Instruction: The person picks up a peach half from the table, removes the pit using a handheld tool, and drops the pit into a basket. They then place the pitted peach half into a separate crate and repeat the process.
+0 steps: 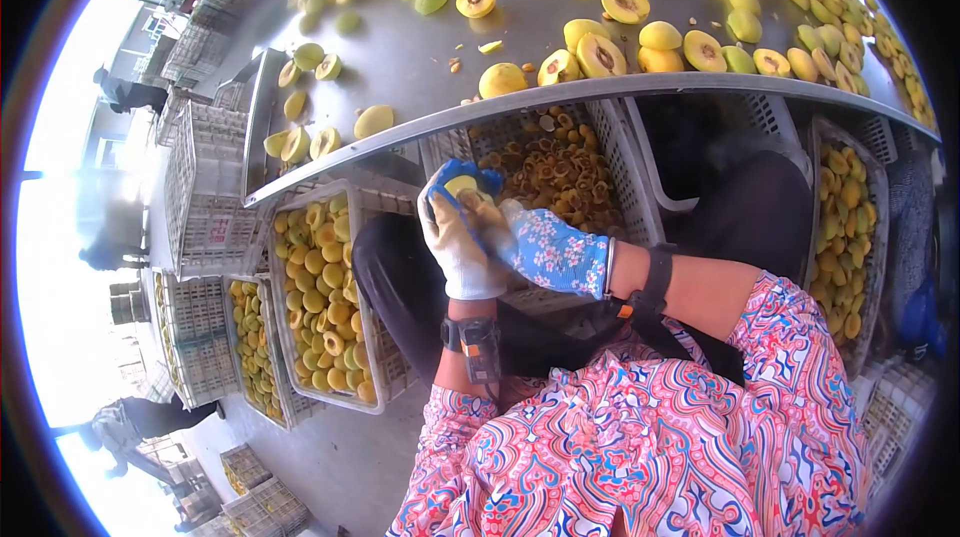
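My left hand (pixel 458 237), in a white knit glove with blue on the fingers, is closed around a yellow-green peach half (pixel 462 189). Against it, from the right, presses my right hand (pixel 535 245), in a glove with a blue floral cuff. Its fingers are curled and blurred, so whatever they grip at the fruit stays hidden. Both hands are above my lap, just below the metal table's edge. Beneath and beyond them, a crate (pixel 610 152) holds many brown-orange pits and scraps.
Halved peaches (pixel 602 55) lie along the raised rim of the metal table (pixel 400 47). Crates of peach halves stand at my left (pixel 325 297) and right (pixel 838 237). A dark container (pixel 690 137) sits under the table. Other people (pixel 135 422) are farther off at left.
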Demonstrator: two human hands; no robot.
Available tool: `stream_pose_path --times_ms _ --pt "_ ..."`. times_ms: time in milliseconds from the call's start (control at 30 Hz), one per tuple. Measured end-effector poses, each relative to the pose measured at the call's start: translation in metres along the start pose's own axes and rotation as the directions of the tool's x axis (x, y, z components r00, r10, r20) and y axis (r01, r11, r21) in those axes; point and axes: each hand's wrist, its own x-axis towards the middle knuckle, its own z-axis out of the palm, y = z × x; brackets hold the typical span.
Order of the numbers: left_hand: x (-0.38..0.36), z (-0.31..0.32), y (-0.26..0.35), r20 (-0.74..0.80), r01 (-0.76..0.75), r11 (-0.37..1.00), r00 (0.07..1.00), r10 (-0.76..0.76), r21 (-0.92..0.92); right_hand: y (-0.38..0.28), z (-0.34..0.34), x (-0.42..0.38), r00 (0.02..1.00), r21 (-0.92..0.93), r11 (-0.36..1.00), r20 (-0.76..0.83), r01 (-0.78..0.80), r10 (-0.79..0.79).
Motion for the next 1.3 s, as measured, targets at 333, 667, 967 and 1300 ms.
stream_pose_path --times_ms 333,667,967,1300 --pt "-0.002 0.002 -0.002 0.042 -0.054 0.994 0.998 0.051 0.092 -0.004 -0.020 -0.003 0.844 0.656 0.559 0.511 -0.507 0.166" --pt "0.001 -0.004 -0.002 0.266 0.079 0.986 0.963 -0.039 -0.144 -0.024 -0.043 -0.006 0.646 0.633 0.130 0.757 -0.763 0.101" --pt "0.000 -0.009 0.006 0.251 0.153 0.974 0.962 -0.108 -0.168 -0.036 -0.040 -0.004 0.612 0.603 0.109 0.776 -0.791 0.151" --pt "0.026 -0.012 0.035 -0.102 -0.099 0.994 0.990 0.103 0.043 -0.028 -0.041 -0.013 0.710 0.654 0.307 0.693 -0.691 0.124"
